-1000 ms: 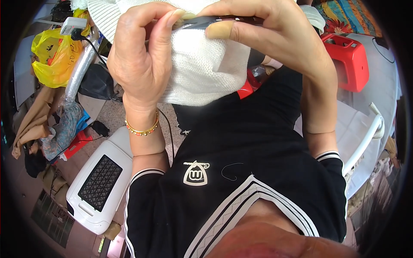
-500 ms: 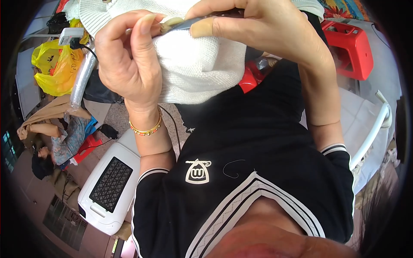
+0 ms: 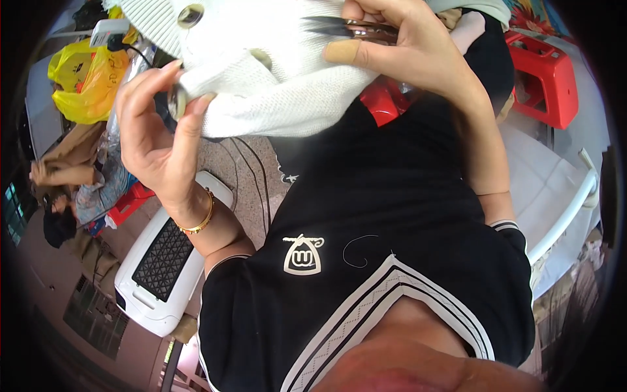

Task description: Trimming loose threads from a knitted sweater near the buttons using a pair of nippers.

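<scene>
A white knitted garment [image 3: 281, 101] spreads across my lap at the top of the view. My left hand [image 3: 153, 140] pinches a shiny dark-and-cream button [image 3: 175, 103] at the garment's left edge between thumb and fingers. Two more buttons show on the knit: a round one [image 3: 191, 16] at the upper left and a pale one [image 3: 261, 59] half in a fold near the middle. In my right hand [image 3: 418, 49] is a pair of thread snips [image 3: 330, 26], dark blades pointing left over the cloth. A beige plaster [image 3: 342, 51] covers the right thumb's tip.
To the left hangs a yellow plastic bag [image 3: 88, 81] beside a white plug adapter [image 3: 108, 32]. Below it sits another person [image 3: 101, 196], and a white-and-black appliance [image 3: 166, 261] stands on the floor. A red plastic stool [image 3: 545, 85] is at the right, above a white-railed surface [image 3: 565, 215].
My left hand has moved left and slightly down, spreading the knit and pinching a button at its edge. The snips have drawn back from between my hands and their blades now show.
</scene>
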`<action>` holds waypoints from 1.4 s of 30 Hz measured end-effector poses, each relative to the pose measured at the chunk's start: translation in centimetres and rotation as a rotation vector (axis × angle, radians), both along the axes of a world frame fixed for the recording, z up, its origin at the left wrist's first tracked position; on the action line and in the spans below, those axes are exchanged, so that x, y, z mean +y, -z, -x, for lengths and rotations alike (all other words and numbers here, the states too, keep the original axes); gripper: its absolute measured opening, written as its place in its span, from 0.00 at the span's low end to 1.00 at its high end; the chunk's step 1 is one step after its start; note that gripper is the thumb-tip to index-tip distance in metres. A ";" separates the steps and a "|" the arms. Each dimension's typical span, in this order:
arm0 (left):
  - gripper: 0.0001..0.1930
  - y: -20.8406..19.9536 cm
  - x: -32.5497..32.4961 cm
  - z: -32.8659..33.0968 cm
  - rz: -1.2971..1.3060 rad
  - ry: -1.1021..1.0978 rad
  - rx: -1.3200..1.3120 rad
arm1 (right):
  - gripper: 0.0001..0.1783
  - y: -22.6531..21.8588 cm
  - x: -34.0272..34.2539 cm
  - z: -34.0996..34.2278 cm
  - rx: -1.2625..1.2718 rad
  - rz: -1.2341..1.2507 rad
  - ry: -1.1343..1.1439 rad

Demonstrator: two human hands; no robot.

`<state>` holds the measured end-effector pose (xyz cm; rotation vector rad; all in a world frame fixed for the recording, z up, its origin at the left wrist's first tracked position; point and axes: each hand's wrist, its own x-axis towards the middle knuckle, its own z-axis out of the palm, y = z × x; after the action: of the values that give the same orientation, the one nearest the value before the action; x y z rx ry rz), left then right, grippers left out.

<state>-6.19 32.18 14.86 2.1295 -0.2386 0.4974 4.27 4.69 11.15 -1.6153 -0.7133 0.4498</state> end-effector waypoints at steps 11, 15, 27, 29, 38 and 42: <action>0.13 0.3 2.2 5.1 0.141 0.065 -0.240 | 0.21 -0.9 5.8 1.6 -0.306 0.147 -0.008; 0.13 -1.6 2.3 6.6 0.043 0.129 -0.342 | 0.14 -2.4 7.5 2.5 -0.016 -0.239 -0.097; 0.12 -5.3 -0.8 7.1 0.011 0.082 -0.419 | 0.20 -6.5 10.2 -2.1 -0.539 0.437 -0.239; 0.13 -5.2 -0.4 7.3 0.037 0.044 -0.425 | 0.18 -6.3 10.1 -2.1 -0.561 0.399 -0.198; 0.20 -3.3 2.7 8.0 0.072 -0.031 -0.282 | 0.12 -3.7 2.8 -4.2 -0.047 -0.172 0.125; 0.19 -1.4 2.8 7.7 0.096 -0.052 -0.142 | 0.10 -3.5 -3.2 -6.3 0.358 -0.659 0.101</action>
<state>-13.89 34.93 16.23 2.0130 -0.2356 0.6785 10.59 1.45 14.68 -0.9132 -0.4377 0.3657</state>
